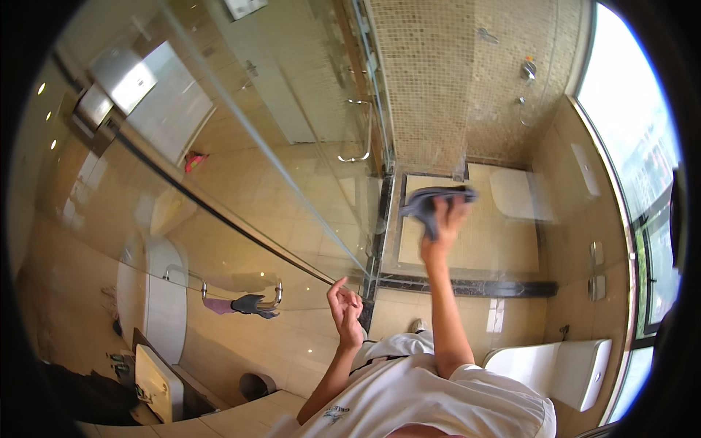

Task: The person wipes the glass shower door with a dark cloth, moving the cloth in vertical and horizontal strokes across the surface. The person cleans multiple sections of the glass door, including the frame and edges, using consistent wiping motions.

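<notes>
A grey cloth (438, 200) is gripped in my right hand (446, 219), stretched out ahead of me. Both are blurred by motion. They appear in front of a clear glass shower panel (498, 241); whether the cloth touches it cannot be told. My left hand (346, 315) holds nothing, its fingers loosely curled and the index finger raised. It is beside the lower edge of a glass door (263, 241); contact is unclear. Over that door's metal handle (280, 295) hang a mauve cloth (218, 305) and a dark grey cloth (249, 304).
A white toilet (575, 372) stands close on my right, below a window (630, 98). A dark stone sill (465, 286) crosses the floor ahead. To the left are a bin (256, 386), a washbasin (159, 386) and a bathtub (167, 295). Another metal handle (366, 131) is farther off.
</notes>
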`<action>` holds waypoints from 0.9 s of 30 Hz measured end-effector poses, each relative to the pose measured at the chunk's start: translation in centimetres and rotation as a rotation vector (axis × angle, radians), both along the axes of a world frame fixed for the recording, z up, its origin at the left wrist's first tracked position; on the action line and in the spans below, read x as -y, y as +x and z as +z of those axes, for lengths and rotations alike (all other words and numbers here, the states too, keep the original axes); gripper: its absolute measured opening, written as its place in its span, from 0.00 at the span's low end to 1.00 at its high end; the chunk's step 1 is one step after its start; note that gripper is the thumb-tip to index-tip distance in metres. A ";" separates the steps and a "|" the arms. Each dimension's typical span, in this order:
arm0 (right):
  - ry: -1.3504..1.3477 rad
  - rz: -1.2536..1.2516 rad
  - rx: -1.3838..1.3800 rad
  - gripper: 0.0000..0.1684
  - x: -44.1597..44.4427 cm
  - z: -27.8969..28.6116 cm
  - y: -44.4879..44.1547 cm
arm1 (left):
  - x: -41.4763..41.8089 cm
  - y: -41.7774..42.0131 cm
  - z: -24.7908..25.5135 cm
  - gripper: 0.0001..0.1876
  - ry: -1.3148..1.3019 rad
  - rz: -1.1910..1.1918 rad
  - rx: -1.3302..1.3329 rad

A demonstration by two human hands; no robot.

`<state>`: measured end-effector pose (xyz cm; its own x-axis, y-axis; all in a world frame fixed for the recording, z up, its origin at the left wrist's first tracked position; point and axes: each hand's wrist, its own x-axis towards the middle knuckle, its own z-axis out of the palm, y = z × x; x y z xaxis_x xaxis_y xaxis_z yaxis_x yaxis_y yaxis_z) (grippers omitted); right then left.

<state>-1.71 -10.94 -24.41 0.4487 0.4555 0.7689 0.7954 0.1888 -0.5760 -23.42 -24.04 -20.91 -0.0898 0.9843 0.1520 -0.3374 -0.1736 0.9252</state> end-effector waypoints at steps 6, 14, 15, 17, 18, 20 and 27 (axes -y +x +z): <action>0.157 -0.035 -0.049 0.39 -3.9 10.8 -9.3 | 1.2 -5.2 -1.1 0.21 0.042 -0.052 -0.030; -0.257 0.125 0.119 0.44 -4.6 -1.5 -16.8 | -0.7 -14.5 -1.3 0.23 -0.077 -0.150 -0.082; -0.227 0.088 0.072 0.42 -3.9 -3.5 -15.3 | -1.0 -15.5 -1.0 0.24 -0.095 -0.210 -0.110; -0.137 -0.073 -0.013 0.37 -2.8 -6.0 -10.8 | -1.7 -16.8 -0.2 0.26 -0.122 -0.342 -0.169; -0.058 -0.146 -0.087 0.35 -2.4 -5.2 -9.1 | -1.8 -17.4 -0.6 0.19 -0.134 -0.350 -0.211; 0.108 -0.241 -0.239 0.34 -2.0 -0.8 -6.3 | -2.0 -18.1 -0.6 0.21 -0.136 -0.431 -0.176; 0.337 -0.063 -0.192 0.49 -6.3 12.5 -14.2 | -3.4 -19.0 0.8 0.21 -0.011 -0.642 -0.280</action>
<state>-15.88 -4.61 -11.94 0.6182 0.1586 0.7699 0.6951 0.3471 -0.6296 -42.38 -20.68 -20.14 0.5512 0.8311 0.0744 -0.1190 -0.0099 0.9928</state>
